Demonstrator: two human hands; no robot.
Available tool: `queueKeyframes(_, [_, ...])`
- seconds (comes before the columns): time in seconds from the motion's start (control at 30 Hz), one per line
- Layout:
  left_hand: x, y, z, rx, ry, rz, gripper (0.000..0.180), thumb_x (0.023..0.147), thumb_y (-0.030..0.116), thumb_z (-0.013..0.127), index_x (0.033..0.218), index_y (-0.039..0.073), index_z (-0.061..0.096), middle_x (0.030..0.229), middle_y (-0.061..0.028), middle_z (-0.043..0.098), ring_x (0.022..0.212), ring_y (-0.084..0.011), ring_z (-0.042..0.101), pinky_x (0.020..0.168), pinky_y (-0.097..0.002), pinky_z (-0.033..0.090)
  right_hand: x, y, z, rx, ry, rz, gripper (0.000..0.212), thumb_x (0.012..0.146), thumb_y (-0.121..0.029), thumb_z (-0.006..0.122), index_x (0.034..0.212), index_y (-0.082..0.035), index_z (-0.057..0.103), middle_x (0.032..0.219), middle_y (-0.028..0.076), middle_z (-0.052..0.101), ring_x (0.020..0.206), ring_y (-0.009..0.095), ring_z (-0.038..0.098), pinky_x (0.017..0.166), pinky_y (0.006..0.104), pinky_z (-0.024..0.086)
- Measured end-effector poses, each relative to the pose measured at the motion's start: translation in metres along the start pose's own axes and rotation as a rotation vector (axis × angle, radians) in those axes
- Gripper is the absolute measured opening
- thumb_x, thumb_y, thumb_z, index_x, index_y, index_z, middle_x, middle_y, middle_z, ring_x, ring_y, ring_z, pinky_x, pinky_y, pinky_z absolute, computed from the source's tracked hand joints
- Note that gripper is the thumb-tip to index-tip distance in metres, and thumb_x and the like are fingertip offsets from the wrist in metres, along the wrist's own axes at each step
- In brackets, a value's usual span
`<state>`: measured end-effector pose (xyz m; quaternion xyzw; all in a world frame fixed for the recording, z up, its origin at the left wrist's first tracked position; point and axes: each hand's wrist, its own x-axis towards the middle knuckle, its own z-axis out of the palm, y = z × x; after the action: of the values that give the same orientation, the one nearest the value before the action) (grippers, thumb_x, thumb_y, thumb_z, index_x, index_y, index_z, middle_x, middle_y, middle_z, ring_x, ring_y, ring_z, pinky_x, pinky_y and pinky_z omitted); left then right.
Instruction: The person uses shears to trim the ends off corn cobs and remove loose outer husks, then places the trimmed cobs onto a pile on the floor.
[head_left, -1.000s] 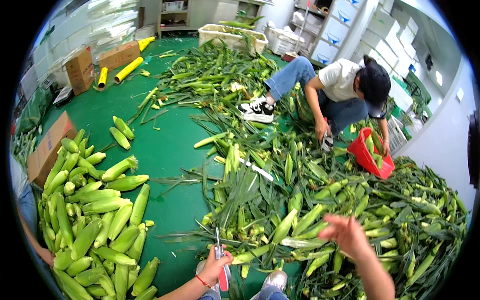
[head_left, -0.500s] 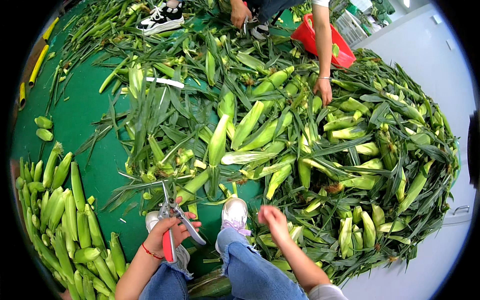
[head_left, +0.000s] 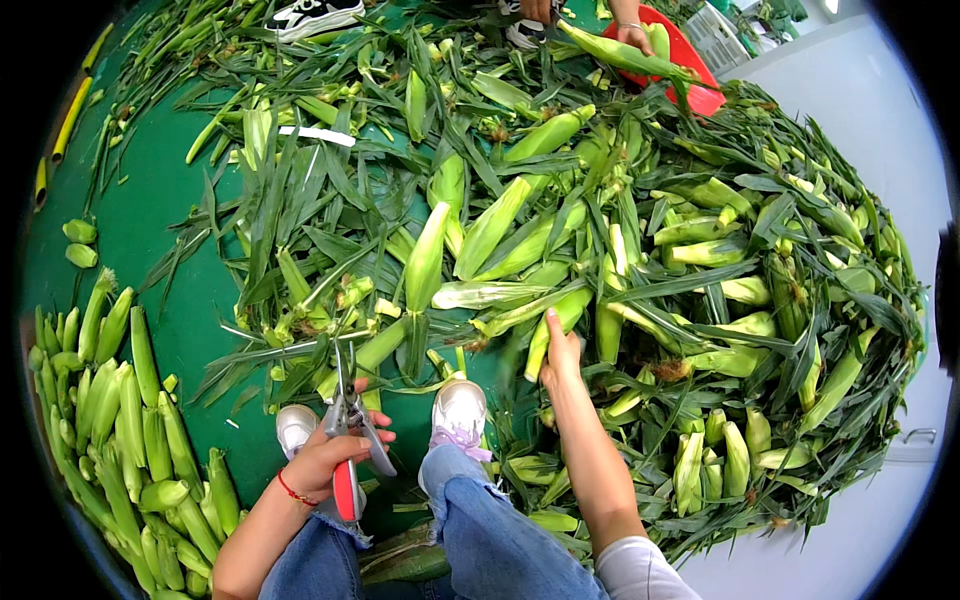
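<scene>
My left hand point(head_left: 335, 452) is closed around pruning shears point(head_left: 345, 492) with red and grey handles, their blades pointing away from me. Ahead and to the right, my right hand point(head_left: 562, 352) grips a husked ear of corn point(head_left: 539, 352), thumb on top; the other fingers are mostly hidden. That ear lies at the near edge of a big heap of corn in green husks and leaves point(head_left: 490, 240). Across the heap, another person's hand point(head_left: 632, 36) holds a long ear of corn point(head_left: 625, 55) beside a red plastic tub point(head_left: 690, 65).
Trimmed ears of corn point(head_left: 130, 430) are piled at my left on the green floor point(head_left: 150, 230). Two short corn pieces point(head_left: 80, 243) lie beyond them. My shoes point(head_left: 460, 405) stand before the heap. A white wall point(head_left: 850, 110) bounds the right side.
My right hand has reached forward and taken hold of an ear of corn. The other person's hand has drawn back from the heap with an ear, toward the red tub. The shears stay in my left hand.
</scene>
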<state>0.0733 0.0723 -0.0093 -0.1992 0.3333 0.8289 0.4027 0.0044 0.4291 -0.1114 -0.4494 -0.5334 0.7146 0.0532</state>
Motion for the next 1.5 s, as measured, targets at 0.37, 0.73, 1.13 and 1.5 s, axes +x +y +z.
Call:
queueKeyframes(0.37, [-0.003, 0.028, 0.006, -0.027, 0.111, 0.147, 0.059, 0.08, 0.012, 0.067, 0.125, 0.009, 0.031, 0.103, -0.0133, 0.057, 0.088, -0.0247, 0.062, 0.074, -0.0371, 0.052, -0.171, 0.032, 0.109, 0.2, -0.602, 0.24, 0.032, 0.093, -0.032, 0.047, 0.113, -0.007, 0.048, 0.109, 0.004, 0.056, 0.101, 0.015, 0.052, 0.086, 0.0349, 0.042])
queueKeyframes(0.73, [-0.021, 0.05, -0.003, 1.241, 0.149, 0.445, 0.057, 0.071, 0.011, 0.069, 0.12, 0.008, 0.038, 0.092, -0.009, 0.052, 0.077, -0.023, 0.058, 0.067, -0.0336, 0.046, -0.123, -0.012, 0.105, 0.584, -0.342, 0.5, 0.059, 0.081, -0.049, 0.059, 0.12, -0.006, 0.045, 0.12, 0.011, 0.05, 0.109, 0.028, 0.049, 0.096, 0.0454, 0.038])
queueKeyframes(1.13, [-0.023, 0.03, 0.026, 0.111, -0.153, -0.097, 0.081, 0.078, 0.006, 0.057, 0.143, 0.012, 0.01, 0.116, -0.0067, 0.049, 0.115, -0.0215, 0.046, 0.092, -0.0335, 0.039, -0.142, -0.085, 0.133, 0.494, -0.403, -0.431, 0.042, 0.078, -0.039, 0.055, 0.105, -0.007, 0.053, 0.103, 0.005, 0.056, 0.098, 0.019, 0.053, 0.09, 0.0357, 0.041])
queueKeyframes(1.5, [0.01, 0.006, 0.014, -0.015, 0.088, -0.117, 0.053, 0.075, 0.006, 0.057, 0.125, 0.004, 0.038, 0.072, -0.0069, 0.056, 0.059, -0.0159, 0.058, 0.052, -0.0321, 0.049, -0.14, -0.054, 0.127, 0.401, -0.227, -0.081, 0.044, 0.083, -0.042, 0.053, 0.109, -0.006, 0.049, 0.103, 0.007, 0.054, 0.101, 0.022, 0.051, 0.089, 0.0365, 0.042])
